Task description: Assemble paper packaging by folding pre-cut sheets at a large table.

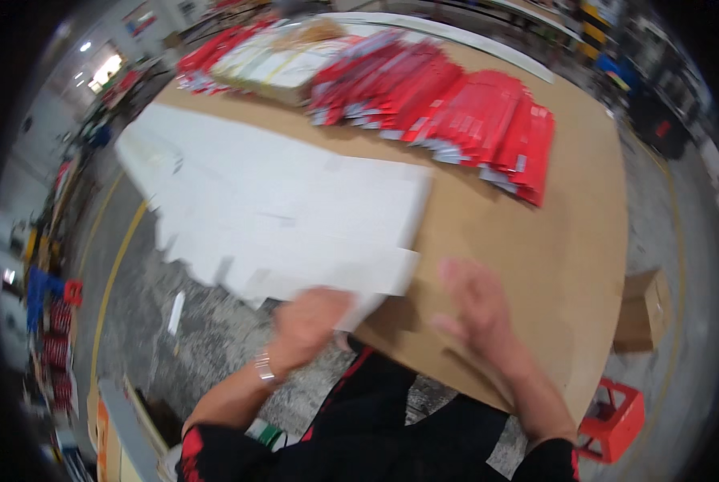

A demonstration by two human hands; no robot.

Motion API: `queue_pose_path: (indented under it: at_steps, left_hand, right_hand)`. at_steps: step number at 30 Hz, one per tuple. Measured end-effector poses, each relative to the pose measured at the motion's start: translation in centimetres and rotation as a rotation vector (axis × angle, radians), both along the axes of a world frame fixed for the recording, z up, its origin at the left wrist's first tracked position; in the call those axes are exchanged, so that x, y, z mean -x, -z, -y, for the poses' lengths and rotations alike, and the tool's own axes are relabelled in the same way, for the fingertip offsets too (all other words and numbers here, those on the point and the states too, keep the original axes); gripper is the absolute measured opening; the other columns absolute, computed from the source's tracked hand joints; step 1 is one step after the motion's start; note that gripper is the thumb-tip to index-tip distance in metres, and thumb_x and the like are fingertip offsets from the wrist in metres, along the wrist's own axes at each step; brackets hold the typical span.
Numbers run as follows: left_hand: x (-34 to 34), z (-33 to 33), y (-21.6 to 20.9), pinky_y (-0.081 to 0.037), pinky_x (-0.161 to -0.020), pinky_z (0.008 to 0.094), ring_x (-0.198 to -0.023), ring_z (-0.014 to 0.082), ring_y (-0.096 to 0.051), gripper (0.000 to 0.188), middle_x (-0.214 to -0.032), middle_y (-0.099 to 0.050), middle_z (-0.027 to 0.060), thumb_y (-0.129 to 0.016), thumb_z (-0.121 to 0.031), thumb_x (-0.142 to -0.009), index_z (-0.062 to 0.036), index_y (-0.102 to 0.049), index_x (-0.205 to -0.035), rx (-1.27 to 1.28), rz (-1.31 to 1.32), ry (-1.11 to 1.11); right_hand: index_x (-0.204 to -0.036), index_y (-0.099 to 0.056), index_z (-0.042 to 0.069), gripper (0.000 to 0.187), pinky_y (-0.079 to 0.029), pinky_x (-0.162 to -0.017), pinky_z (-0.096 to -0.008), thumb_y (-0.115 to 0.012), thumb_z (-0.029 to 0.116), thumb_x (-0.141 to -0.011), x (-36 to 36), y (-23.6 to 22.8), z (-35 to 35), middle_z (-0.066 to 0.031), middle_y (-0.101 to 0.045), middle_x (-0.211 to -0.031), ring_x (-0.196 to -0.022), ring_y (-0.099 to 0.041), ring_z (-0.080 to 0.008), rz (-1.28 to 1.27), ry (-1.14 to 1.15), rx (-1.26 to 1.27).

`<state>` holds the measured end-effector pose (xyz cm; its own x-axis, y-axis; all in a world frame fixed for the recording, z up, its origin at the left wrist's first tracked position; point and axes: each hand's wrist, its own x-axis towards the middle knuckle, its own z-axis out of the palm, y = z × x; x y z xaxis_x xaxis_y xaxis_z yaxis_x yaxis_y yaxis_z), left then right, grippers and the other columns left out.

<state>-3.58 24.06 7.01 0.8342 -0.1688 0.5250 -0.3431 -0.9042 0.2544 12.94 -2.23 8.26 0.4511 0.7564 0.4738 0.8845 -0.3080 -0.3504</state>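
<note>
Large white cut-out sheets [287, 201], looking like paper or thin card, lie across the left of the brown table and stick out past its edge. Their border is notched and uneven. My left hand [311, 317], with a metal bracelet at the wrist, is closed on the near corner of the white sheet; its fingertips are partly hidden. Over the bare tabletop to the right of the sheets hovers my right hand [480, 309], blurred by motion, thumb and fingers apart, holding nothing visible.
Rows of folded red packets [488, 120] lie fanned along the far side of the table [552, 265], beside a white bundle [283, 60]. A red plastic stool [612, 422] and a cardboard box [642, 313] stand on the floor at right.
</note>
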Motion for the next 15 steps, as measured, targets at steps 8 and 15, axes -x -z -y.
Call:
queue_pose_path:
  at_steps: [8,15]
  left_hand:
    - [2.4,7.6,-1.8,-0.03,-0.112,0.0496,-0.136,0.0358,-0.036,0.085,-0.143,-0.042,0.0126,-0.081,-0.038,-0.067,-0.0117,-0.043,-0.139,-0.024,-0.411,0.173]
    - [-1.4,6.3,5.5,-0.034,-0.103,0.0461,-0.128,0.0239,-0.042,0.049,-0.129,-0.056,0.0042,-0.078,-0.026,-0.071,-0.0096,-0.065,-0.116,0.014,-0.429,0.36]
  right_hand:
    - [-0.087,-0.068,0.008,0.012,-0.041,-0.099,-0.0459,-0.064,0.007,-0.075,10.5,2.6,10.7,-0.0064,-0.067,-0.091,-0.094,-0.063,-0.0268,-0.203,0.202,-0.096]
    - [-0.084,-0.068,0.006,0.01,-0.043,-0.093,-0.0402,-0.068,0.007,-0.074,14.8,2.3,23.0,-0.0091,-0.066,-0.088,-0.093,-0.06,-0.0292,-0.587,0.381,-0.217]
